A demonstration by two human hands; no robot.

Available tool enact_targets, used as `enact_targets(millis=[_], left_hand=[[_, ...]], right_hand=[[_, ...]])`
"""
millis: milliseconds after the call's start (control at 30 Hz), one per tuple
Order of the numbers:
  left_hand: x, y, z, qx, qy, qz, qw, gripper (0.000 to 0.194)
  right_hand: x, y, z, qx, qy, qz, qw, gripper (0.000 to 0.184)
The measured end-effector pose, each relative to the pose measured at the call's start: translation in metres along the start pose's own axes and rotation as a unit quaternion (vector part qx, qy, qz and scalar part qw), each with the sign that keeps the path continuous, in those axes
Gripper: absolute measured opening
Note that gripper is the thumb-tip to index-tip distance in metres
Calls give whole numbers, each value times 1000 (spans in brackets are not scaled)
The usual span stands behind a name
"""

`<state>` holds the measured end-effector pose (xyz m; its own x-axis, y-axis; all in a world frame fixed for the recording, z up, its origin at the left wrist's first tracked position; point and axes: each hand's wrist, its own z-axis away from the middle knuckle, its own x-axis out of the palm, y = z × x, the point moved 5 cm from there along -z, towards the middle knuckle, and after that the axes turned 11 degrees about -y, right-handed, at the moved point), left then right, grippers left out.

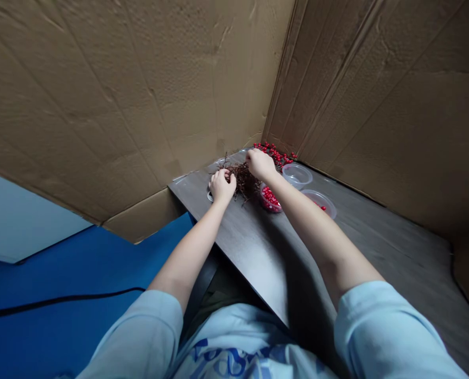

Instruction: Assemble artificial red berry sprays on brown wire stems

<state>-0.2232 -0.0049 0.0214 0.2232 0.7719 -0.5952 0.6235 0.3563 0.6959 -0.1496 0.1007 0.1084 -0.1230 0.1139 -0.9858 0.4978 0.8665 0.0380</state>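
A tangled heap of thin brown twigs (242, 179) lies at the far end of the grey table. On its left edge my left hand (222, 185) rests with curled fingers at the twigs; what its fingertips grip is hard to see. Over the heap's upper right side is my right hand (260, 164), closed, its fingertips turned away from view. Beside the twigs a clear round tub (271, 206) holds many loose red berries, partly covered by my right forearm. Behind my right hand lies a cluster of red berries on stems (276, 153).
An open clear plastic tub (297, 175) stands right of the berry cluster. Near it a clear round lid or shallow dish (326, 202) has a few red berries. Tall cardboard walls (171, 89) enclose the grey table (250, 242) at the back. A black cable (68, 298) crosses the blue floor.
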Motion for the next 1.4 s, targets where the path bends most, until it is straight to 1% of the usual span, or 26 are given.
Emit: enact_targets(millis=[67,167,233,300,367,433,500,600,667,733,833,933,1033,1100,1200,1267,1400], left_hand=[[1,0,1,-4,-4,-10,1000,14],[1,1,1,-6,-8,-18,1000,15],[1,1,1,-6,-11,-17,1000,15],[0,2,2,-2,-7,-14,1000,15],[-3,4,3,16,9,-8,1000,20],[-6,8,5,50,29,-3,998,29],[-8,12,6,84,37,-1,996,39],[-5,14,5,112,17,1,994,47],[-1,12,4,112,-3,0,994,43],[2,9,2,96,-12,-5,995,36],[4,5,2,68,-15,-13,998,29],[1,7,3,71,3,-24,997,37],[-1,11,4,111,11,-21,994,50],[0,12,2,130,7,-2,991,45],[1,8,-2,121,12,19,992,29],[2,5,-4,112,9,19,993,22],[3,4,-5,122,0,26,992,21]], right_hand=[[1,8,-4,22,7,-23,999,24],[-3,22,-8,61,40,-61,996,22],[-6,29,-11,64,56,-90,992,21],[-8,31,-12,37,54,-123,990,19],[-10,29,-12,5,51,-148,988,18],[-11,26,-10,-16,57,-160,985,18],[-13,20,-6,-46,65,-164,983,19],[-14,9,0,-109,57,-172,977,18],[-15,4,4,-132,45,-185,973,17],[-18,1,6,-137,43,-203,969,16],[-23,2,7,-116,65,-237,962,16],[-27,4,7,-98,79,-279,952,17],[-27,-2,7,-126,54,-290,947,15],[-25,-8,9,-150,31,-288,945,13],[-23,-14,10,-158,17,-285,945,14],[-23,-14,10,-143,32,-279,949,13],[-25,-4,9,-99,75,-290,949,10]])
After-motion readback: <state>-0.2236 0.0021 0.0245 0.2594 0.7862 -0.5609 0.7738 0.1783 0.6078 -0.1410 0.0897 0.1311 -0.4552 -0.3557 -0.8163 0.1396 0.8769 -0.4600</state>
